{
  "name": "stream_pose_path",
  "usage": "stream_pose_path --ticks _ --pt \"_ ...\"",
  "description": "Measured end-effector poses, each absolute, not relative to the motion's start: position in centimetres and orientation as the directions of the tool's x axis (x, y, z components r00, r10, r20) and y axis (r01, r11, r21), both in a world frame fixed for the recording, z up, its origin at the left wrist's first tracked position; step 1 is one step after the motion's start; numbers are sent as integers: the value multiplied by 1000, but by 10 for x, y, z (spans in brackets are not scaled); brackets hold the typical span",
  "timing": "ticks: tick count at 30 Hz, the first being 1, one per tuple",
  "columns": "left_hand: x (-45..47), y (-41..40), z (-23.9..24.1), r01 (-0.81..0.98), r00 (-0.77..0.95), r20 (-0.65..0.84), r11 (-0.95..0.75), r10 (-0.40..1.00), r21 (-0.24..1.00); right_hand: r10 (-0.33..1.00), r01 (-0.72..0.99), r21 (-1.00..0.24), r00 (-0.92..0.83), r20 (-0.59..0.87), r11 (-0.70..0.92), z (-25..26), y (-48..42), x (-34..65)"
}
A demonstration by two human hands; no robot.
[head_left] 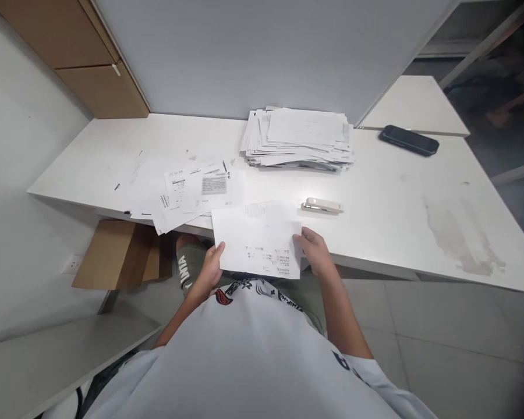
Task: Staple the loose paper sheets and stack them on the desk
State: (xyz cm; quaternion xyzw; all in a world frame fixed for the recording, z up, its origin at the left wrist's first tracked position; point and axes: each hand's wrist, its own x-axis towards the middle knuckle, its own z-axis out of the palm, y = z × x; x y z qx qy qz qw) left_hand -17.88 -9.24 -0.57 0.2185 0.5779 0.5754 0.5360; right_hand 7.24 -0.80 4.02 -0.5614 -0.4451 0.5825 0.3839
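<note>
A white sheet of paper (257,241) with small print near its lower right is held up at the desk's front edge. My left hand (212,263) pinches its lower left side, the thumb lying on top. On the opposite side my right hand (313,247) grips the right edge, thumb on the face and fingers partly behind. Whether it is one sheet or several together, I cannot tell. Just beyond the right hand lies a cream stapler (322,205). Loose printed papers (187,192) are spread to the left, some reaching over the desk edge.
A thick pile of papers (303,139) stands against the grey partition (253,52). The white desk (388,203) carries a dark phone (409,140) at the back right. Cardboard boxes (105,90) sit at the back left; an open carton (113,253) is below the desk.
</note>
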Motion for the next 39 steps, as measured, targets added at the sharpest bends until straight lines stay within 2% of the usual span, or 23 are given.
stream_pose_path --ticks 3,13,19,22,24,27,29,30,32,35,37,39 --pt "-183 -89 7 -345 -379 -367 239 850 908 956 25 -958 -61 -285 -284 41 -9 70" --pt "-193 -77 16 37 -612 -132 195 780 980 964 -45 -963 -18 -265 -266 46 -13 61" --pt "-232 -62 27 144 -804 74 72 590 987 959 -39 -964 93 -267 -264 44 -9 73" --pt "-279 -51 40 269 -830 166 123 532 955 956 -12 -963 121 -268 -268 41 -5 79" --pt "-306 -47 53 403 -810 231 226 540 887 958 6 -964 117 -262 -264 39 -3 81" --pt "-315 -48 72 659 -721 427 351 546 665 961 38 -966 125 -249 -255 36 -2 81" --pt "-295 -48 78 789 -593 519 317 616 526 971 106 -974 160 -180 -199 37 -4 79" --pt "-280 -47 78 833 -508 512 246 692 495 978 160 -977 172 -115 -143 38 -5 78" --pt "-243 -42 72 847 -297 402 45 866 529 986 269 -963 163 39 -6 42 -8 75" --pt "-194 -33 57 685 -93 225 -102 970 721 969 339 -928 134 208 152 48 -11 71" --pt "-173 -29 51 551 -97 232 -142 968 822 944 340 -918 180 275 202 50 -12 70" --pt "-164 -27 51 457 -165 345 -238 924 857 896 334 -914 293 335 232 50 -13 71"
